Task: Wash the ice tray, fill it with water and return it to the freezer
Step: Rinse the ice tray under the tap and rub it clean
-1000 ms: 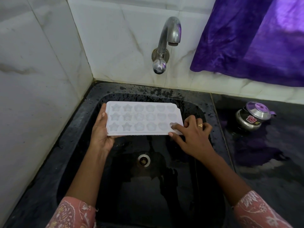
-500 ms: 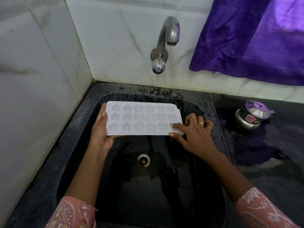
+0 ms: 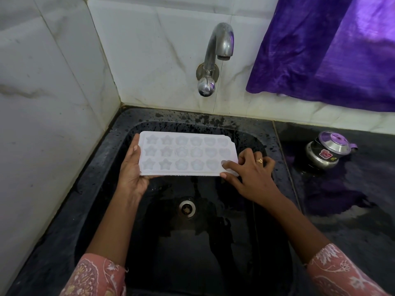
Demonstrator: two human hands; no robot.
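Observation:
A white ice tray (image 3: 186, 153) with star, flower and heart shaped cells is held level over the black sink (image 3: 149, 124). My left hand (image 3: 131, 171) grips its left end, thumb on the top edge and fingers underneath. My right hand (image 3: 250, 169) pinches the near right corner, a finger on top of the last cell and the thumb at the front edge. The metal tap (image 3: 215, 54) sticks out of the tiled wall above the tray, and no water runs from it.
The sink drain (image 3: 187, 208) lies below the tray. A small steel pot with a purple-knobbed lid (image 3: 329, 151) stands on the wet black counter at the right. A purple curtain (image 3: 333, 50) hangs at the upper right. Marble tile walls close the left and back.

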